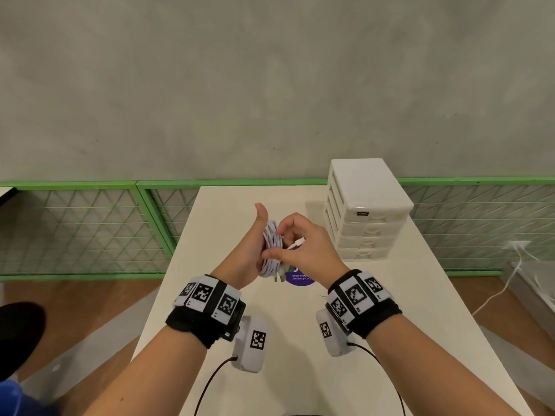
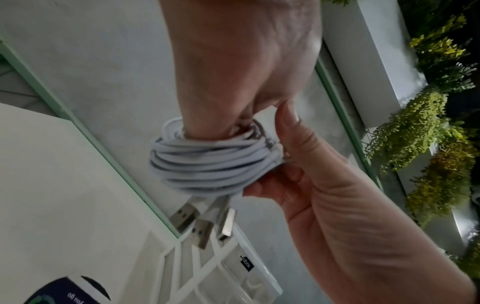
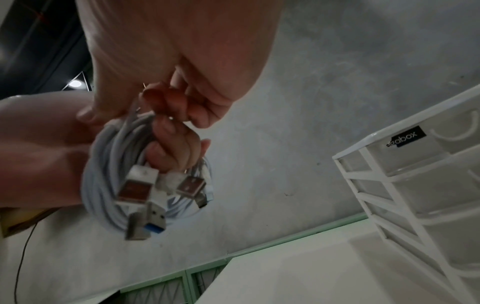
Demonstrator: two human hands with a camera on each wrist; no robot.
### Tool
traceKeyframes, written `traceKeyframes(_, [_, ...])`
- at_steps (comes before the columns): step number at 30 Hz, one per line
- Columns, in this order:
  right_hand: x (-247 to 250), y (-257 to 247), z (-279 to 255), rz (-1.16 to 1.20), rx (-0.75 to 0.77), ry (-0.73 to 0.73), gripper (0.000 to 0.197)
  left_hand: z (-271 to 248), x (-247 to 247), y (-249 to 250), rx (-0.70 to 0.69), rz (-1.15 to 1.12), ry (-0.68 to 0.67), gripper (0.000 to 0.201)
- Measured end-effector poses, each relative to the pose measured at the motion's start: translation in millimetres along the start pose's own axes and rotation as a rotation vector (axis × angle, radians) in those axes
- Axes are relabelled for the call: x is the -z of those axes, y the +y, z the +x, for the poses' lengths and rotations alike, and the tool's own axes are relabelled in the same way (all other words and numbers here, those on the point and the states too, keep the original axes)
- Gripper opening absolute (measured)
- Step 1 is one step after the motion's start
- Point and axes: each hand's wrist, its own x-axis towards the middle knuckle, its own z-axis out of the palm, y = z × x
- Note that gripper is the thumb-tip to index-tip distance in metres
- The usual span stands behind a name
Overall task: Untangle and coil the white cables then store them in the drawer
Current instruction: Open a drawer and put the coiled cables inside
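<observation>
A coil of white cables (image 1: 271, 250) is wound around the fingers of my left hand (image 1: 250, 250), above the middle of the white table (image 1: 300, 340). The thumb points up. In the left wrist view the coil (image 2: 207, 162) wraps those fingers, with three USB plugs (image 2: 205, 220) hanging below. My right hand (image 1: 303, 244) pinches a loose cable end with a small white plug (image 1: 295, 244) against the coil. The right wrist view shows the coil (image 3: 109, 176) and its plugs (image 3: 145, 197) under my curled right fingers (image 3: 182, 102). The white drawer unit (image 1: 368, 211) stands to the right, all drawers closed.
A round purple sticker (image 1: 300, 279) lies on the table under my hands. A green mesh fence (image 1: 90, 229) runs behind the table. A white cord (image 1: 507, 280) trails on the floor at right. A dark shoe (image 1: 21, 334) shows at left.
</observation>
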Motion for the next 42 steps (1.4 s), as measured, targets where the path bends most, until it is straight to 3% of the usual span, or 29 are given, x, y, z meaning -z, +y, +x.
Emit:
traceKeyframes(3, [-3, 8, -1, -0.171, 0.14, -0.018, 0.031, -8, -5, 0, 0.047, -0.023, -0.037, 0.089])
traceKeyframes(8, [-5, 16, -6, -0.339, 0.234, -0.121, 0.047, -16, -4, -2, 0.125, 0.034, -0.118, 0.096])
traceKeyframes(12, [-6, 8, -16, -0.183, 0.084, -0.218, 0.038, -19, 0, -4, 0.176, 0.098, -0.207, 0.097])
traceKeyframes(22, [-16, 11, -45, -0.329, 0.052, -0.039, 0.045, -22, 1, -25, 0.218, 0.243, -0.26, 0.098])
traceKeyframes(30, [-6, 16, -62, -0.42, -0.007, 0.104, 0.035, -21, -7, -34, 0.142, 0.359, -0.363, 0.108])
traceKeyframes(34, [8, 24, -63, -0.415, -0.006, 0.215, 0.044, -13, -14, -39, 0.049, 0.455, -0.369, 0.107])
traceKeyframes(36, [18, 30, -61, -0.385, -0.026, 0.271, 0.048, -10, -20, -42, -0.027, 0.551, -0.345, 0.086])
traceKeyframes(38, [31, 34, -59, -0.386, -0.059, 0.285, 0.054, -5, -31, -44, -0.109, 0.673, -0.295, 0.038])
traceKeyframes(39, [40, 36, -58, -0.396, -0.071, 0.296, 0.056, 0, -37, -46, -0.148, 0.717, -0.271, 0.03])
traceKeyframes(42, [74, 50, -57, -0.348, -0.141, 0.375, 0.058, 18, -61, -50, -0.244, 0.702, -0.108, 0.034])
